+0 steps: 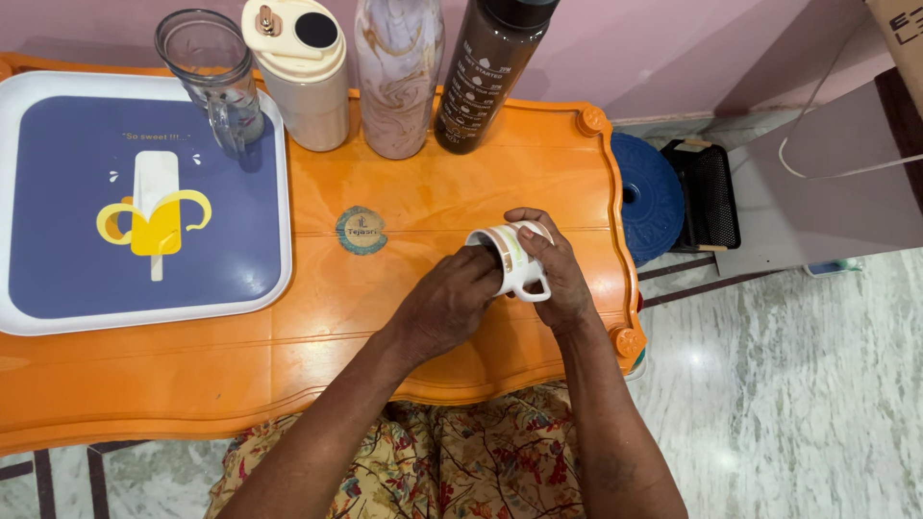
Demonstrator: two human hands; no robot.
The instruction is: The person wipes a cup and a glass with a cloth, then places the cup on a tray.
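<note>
A white mug point(515, 258) with coloured stripes lies tilted on its side above the orange table point(404, 192), its handle pointing toward me. My right hand point(558, 274) wraps around its far side and bottom. My left hand point(447, 303) has its fingers at the mug's open mouth, apparently reaching inside. Both hands are over the right half of the table.
A white-rimmed blue tray point(144, 207) with a popsicle picture lies at the left, a clear glass mug point(213, 77) on its corner. A cream tumbler point(303, 72), a marbled bottle point(397, 72) and a dark bottle point(486, 72) stand along the back edge. A blue disc point(649, 197) and black mesh basket point(707, 192) sit on the floor at the right.
</note>
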